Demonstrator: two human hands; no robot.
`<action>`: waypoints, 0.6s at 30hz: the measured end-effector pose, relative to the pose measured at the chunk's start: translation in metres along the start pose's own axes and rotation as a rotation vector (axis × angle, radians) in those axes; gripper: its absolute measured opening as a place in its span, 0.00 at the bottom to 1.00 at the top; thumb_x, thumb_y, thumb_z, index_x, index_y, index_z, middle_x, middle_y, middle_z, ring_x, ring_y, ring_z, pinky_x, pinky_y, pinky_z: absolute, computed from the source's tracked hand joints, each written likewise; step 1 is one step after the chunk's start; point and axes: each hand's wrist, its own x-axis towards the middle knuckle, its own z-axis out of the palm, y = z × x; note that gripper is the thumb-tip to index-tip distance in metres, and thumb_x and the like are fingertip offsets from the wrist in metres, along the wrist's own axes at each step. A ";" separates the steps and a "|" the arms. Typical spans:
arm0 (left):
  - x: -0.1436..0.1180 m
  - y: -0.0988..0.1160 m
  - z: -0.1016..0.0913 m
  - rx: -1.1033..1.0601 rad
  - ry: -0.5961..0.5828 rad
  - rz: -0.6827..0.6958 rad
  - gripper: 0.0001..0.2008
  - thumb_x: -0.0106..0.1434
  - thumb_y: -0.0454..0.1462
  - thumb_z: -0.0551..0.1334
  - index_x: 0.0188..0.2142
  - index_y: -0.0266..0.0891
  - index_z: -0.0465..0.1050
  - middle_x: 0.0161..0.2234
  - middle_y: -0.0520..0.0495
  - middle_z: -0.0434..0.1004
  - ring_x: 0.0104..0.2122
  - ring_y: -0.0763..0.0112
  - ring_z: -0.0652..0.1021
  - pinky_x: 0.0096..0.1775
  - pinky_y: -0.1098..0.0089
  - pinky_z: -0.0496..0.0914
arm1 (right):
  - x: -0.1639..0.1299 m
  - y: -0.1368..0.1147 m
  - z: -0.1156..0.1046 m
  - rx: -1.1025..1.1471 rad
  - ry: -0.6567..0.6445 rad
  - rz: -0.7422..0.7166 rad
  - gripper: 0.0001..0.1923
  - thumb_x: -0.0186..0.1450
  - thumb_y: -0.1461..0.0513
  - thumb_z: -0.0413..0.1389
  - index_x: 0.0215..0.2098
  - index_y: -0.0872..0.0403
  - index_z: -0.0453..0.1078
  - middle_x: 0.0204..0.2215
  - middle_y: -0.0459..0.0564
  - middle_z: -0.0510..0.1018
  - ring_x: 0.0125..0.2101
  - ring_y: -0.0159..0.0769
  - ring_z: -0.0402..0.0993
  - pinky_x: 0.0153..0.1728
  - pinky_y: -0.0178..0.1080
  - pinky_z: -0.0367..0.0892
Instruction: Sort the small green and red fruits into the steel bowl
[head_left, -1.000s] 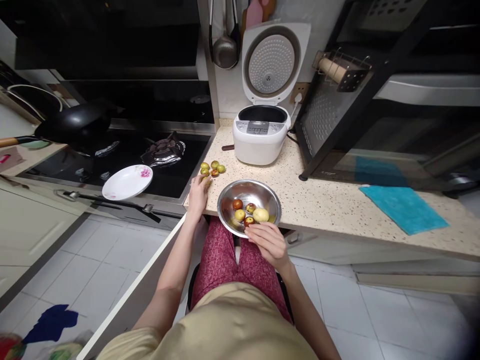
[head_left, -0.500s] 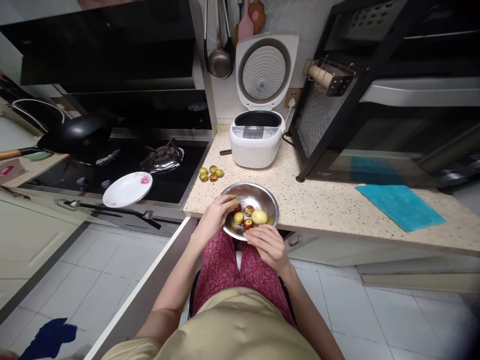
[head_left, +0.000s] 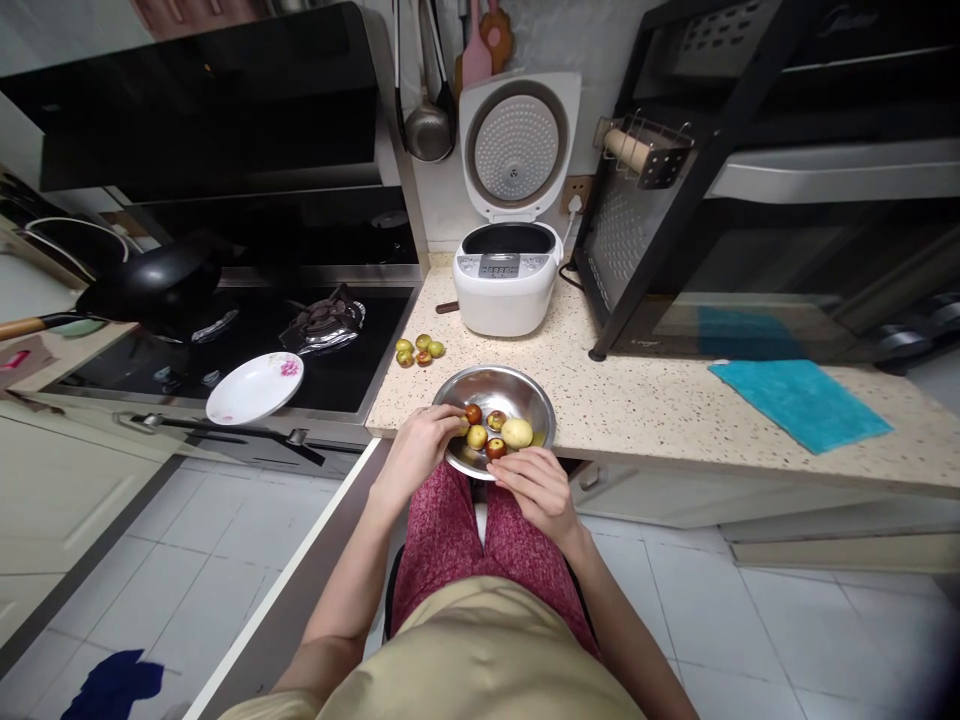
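Observation:
A steel bowl (head_left: 541, 400) sits at the counter's front edge, above my lap. Several small round jujubes (head_left: 477, 436) lie in it, some yellow-green, some red-brown. A larger pale yellow oval piece (head_left: 517, 433) rests at their right. My left hand (head_left: 420, 450) reaches over the left rim, its fingertips pinched at a red-brown jujube (head_left: 472, 413). At the front right rim, my right hand (head_left: 538, 490) is closed, fingers over the bowl's edge close to another reddish jujube (head_left: 496, 448); its thumb is mostly hidden.
Several jujubes (head_left: 424, 343) lie on the counter behind the bowl. Beyond stands a white rice cooker (head_left: 502, 300), lid up. A white plate (head_left: 247, 392) sits at the stove's front edge. To the right are a black oven (head_left: 787, 260) and a blue cloth (head_left: 802, 405). A drawer (head_left: 315, 560) juts out at left.
My left hand has lowered slightly and shifted left; the jujube at its fingertips now shows its red-brown side. My right hand stays at the rim. The view has shifted slightly.

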 end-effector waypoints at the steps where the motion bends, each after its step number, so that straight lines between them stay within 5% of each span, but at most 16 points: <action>1: -0.001 -0.001 0.000 0.005 0.001 -0.008 0.13 0.75 0.36 0.58 0.44 0.45 0.83 0.48 0.46 0.84 0.46 0.61 0.84 0.50 0.60 0.78 | 0.000 0.000 0.000 0.000 0.004 0.000 0.20 0.72 0.68 0.58 0.59 0.46 0.76 0.41 0.48 0.87 0.41 0.37 0.84 0.44 0.44 0.75; 9: -0.008 -0.010 0.001 0.006 0.018 0.050 0.14 0.75 0.37 0.58 0.56 0.46 0.78 0.56 0.44 0.81 0.57 0.61 0.80 0.68 0.44 0.64 | -0.001 0.002 0.000 -0.017 0.016 -0.009 0.20 0.71 0.68 0.60 0.59 0.46 0.76 0.41 0.48 0.87 0.41 0.37 0.84 0.46 0.45 0.75; 13: -0.009 -0.016 0.002 0.004 0.064 0.034 0.15 0.75 0.38 0.58 0.58 0.45 0.76 0.59 0.43 0.78 0.60 0.60 0.78 0.67 0.45 0.65 | 0.000 0.001 0.000 -0.008 0.018 -0.010 0.21 0.70 0.68 0.60 0.59 0.46 0.75 0.41 0.47 0.87 0.40 0.36 0.84 0.45 0.44 0.74; 18: -0.001 -0.042 0.010 -0.054 0.263 -0.078 0.17 0.75 0.39 0.57 0.60 0.45 0.74 0.61 0.40 0.75 0.60 0.59 0.77 0.62 0.53 0.73 | 0.001 0.001 0.001 0.003 0.019 -0.005 0.20 0.70 0.69 0.60 0.58 0.47 0.76 0.40 0.48 0.87 0.39 0.37 0.84 0.44 0.45 0.74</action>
